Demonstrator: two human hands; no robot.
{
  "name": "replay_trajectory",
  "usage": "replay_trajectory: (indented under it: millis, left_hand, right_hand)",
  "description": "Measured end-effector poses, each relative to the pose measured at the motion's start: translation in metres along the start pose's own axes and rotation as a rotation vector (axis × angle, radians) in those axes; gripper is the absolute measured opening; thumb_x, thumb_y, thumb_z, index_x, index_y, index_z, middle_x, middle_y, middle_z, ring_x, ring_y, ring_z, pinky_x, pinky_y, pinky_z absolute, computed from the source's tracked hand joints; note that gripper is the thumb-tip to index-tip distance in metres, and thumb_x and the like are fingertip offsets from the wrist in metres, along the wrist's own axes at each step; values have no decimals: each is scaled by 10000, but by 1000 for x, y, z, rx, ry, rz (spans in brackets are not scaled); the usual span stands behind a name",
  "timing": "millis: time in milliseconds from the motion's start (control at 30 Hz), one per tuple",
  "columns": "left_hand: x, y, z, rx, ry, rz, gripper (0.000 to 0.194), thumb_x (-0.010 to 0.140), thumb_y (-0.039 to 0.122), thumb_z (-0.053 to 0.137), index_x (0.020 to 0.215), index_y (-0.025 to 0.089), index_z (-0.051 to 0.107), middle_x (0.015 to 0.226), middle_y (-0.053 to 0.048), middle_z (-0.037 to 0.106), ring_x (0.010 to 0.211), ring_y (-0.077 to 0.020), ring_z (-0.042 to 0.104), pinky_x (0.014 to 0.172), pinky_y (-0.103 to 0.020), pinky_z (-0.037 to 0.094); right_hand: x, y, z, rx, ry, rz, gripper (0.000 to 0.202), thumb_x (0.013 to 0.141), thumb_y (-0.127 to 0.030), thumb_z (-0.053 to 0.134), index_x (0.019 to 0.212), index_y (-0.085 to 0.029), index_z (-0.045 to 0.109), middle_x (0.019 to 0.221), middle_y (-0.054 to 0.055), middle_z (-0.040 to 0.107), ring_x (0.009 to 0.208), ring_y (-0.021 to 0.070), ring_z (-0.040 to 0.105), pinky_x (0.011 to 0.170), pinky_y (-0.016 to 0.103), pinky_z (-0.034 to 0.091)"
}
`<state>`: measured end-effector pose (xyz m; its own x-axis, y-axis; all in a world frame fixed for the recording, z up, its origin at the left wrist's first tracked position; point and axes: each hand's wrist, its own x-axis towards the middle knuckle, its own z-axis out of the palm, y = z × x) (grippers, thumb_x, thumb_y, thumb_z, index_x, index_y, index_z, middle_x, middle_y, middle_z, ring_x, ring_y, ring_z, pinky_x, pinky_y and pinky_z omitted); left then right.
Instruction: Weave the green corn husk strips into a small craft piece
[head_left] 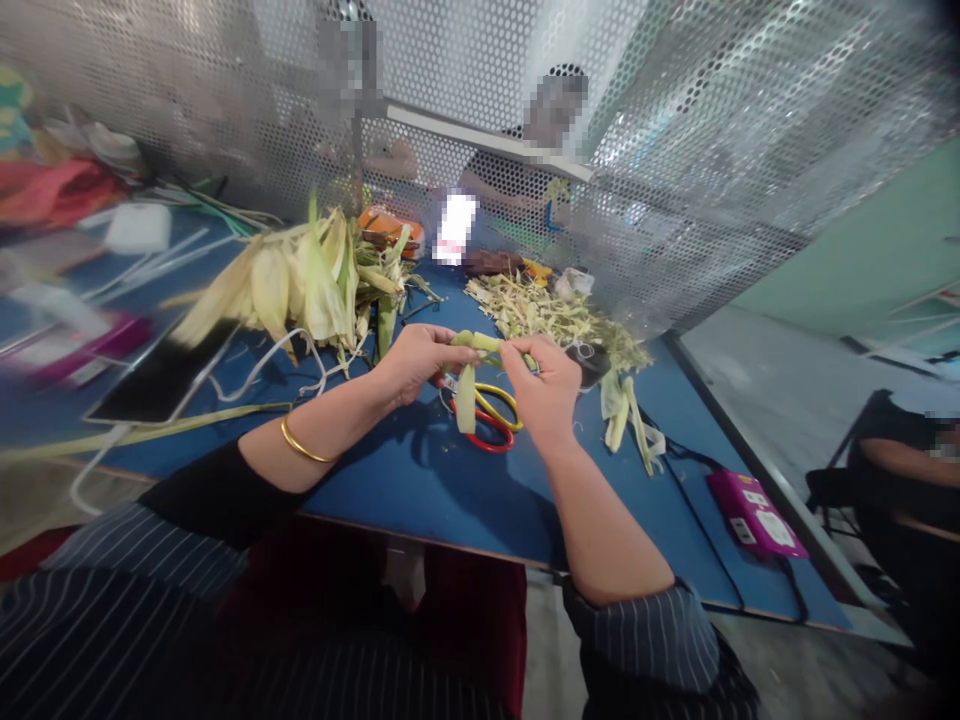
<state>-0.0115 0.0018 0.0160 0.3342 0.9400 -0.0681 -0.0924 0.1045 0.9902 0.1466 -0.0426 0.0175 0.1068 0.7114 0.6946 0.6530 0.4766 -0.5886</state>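
Observation:
Between my two hands is a pale green corn husk strip (pixel 466 395), one end hanging down and the rest bent across from hand to hand. My left hand (pixel 421 362) pinches it between thumb and fingers. Closed on the strip's other end is my right hand (pixel 541 385), fingertips close to the left thumb. Below them on the blue table lie scissors with red and yellow handles (pixel 491 444), partly covered by the hanging strip.
A bundle of corn husks (pixel 319 285) lies at the back left, beside a dark tablet-like panel (pixel 169 375) and white cables. Husk scraps (pixel 547 312) are heaped at the back right. A purple box (pixel 757 515) sits near the right edge. Behind stands a perforated metal screen (pixel 675 130), with people beyond.

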Motion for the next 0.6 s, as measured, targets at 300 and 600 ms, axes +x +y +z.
replay_trajectory:
  millis: [300, 600]
  left_hand:
    - [-1, -2, 2, -29, 33, -6, 123, 643, 207, 743, 711, 112, 704, 638, -42, 656, 462, -58, 480, 368, -201, 307]
    - [1, -6, 1, -36, 25, -3, 129, 644, 211, 731, 717, 114, 688, 646, -31, 657, 462, -57, 490, 372, -188, 331]
  right_hand:
    - [-3, 5, 3, -5, -79, 81, 165, 846, -263, 546, 741, -192, 652, 702, 0, 645, 673, 147, 577, 700, 298, 450]
    - [-3, 11, -1, -559, -123, -390, 245, 923, -321, 490, 1084, -244, 658, 782, 5, 677, 739, 149, 608, 1050, 407, 285]
